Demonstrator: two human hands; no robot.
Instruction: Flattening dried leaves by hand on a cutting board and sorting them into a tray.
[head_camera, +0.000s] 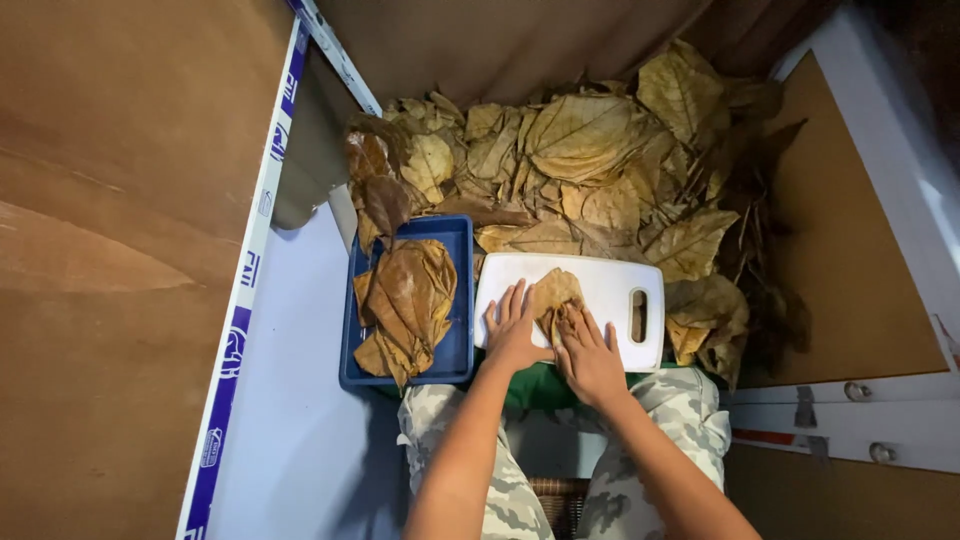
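- Dried leaf lies mid cutting board, pinned under left hand and right hand, fingers spread flat.
- Pressing harder could crack it; it looks brittle.

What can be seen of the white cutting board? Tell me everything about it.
The white cutting board is a rounded rectangle, plastic by its look, with a slot handle at its right end. It lies flat across the person's lap, right of the blue tray and against the heap of dry brown leaves. One brown leaf lies on it, pressed by the left hand and right hand.
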